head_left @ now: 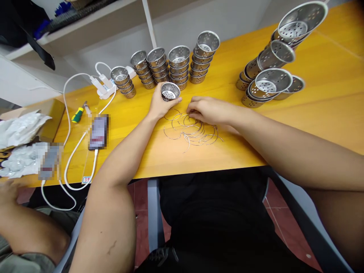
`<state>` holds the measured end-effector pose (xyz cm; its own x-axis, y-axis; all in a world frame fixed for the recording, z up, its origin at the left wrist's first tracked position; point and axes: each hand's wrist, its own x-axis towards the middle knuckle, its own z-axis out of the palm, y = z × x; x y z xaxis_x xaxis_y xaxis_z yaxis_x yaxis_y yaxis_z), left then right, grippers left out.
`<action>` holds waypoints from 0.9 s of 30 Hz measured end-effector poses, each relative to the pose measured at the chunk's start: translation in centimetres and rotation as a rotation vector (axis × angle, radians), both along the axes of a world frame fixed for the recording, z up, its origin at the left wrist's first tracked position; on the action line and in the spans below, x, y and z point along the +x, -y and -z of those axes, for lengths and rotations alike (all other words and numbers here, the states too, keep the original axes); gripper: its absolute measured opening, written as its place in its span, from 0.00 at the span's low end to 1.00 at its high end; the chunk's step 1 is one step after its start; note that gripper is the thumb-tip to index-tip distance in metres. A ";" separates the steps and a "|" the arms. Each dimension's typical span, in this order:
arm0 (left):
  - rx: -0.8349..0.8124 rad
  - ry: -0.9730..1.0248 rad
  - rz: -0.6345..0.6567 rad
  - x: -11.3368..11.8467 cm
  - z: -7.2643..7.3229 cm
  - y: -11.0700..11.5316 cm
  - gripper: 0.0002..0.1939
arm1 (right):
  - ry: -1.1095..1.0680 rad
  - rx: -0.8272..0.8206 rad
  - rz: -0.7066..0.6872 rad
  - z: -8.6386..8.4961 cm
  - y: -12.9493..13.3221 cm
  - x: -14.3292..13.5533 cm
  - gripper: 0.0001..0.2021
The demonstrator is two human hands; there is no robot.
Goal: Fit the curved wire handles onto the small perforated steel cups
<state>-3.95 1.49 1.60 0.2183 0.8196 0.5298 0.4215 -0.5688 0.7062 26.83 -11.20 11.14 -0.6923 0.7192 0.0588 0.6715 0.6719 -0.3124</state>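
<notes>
My left hand (159, 105) grips a small perforated steel cup (170, 91), holding it tilted just above the yellow table (313, 102). My right hand (206, 110) rests palm down on a loose pile of thin curved wire handles (193, 131), its fingertips pinching at one wire near the pile's top left. The two hands are a few centimetres apart. Whether a wire is lifted off the table I cannot tell.
Stacks of the same cups (178, 66) stand in a row behind my hands; leaning stacks of larger cups (270, 72) lie at the right. At the left are a phone (98, 132), white cables (75, 151), a power strip (105, 86), a screwdriver (77, 113) and another person's arm (25, 227).
</notes>
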 end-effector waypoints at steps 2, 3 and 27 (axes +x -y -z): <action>-0.001 -0.005 -0.010 0.1 -0.2 0.1 0.56 | 0.032 0.006 0.029 -0.4 0.4 -0.5 0.10; -0.002 -0.007 -0.014 0.1 -0.3 0.1 0.56 | 0.052 0.006 0.043 -0.6 0.7 -0.6 0.10; 0.144 0.058 -0.026 2.0 -2.7 3.1 0.57 | -0.323 -0.134 -0.049 -1.1 0.5 1.0 0.11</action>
<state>-1.97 -1.62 4.35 0.1640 0.7392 0.6533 0.3985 -0.6554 0.6416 27.79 -11.74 12.26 -0.6873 0.7016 0.1879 0.4916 0.6398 -0.5907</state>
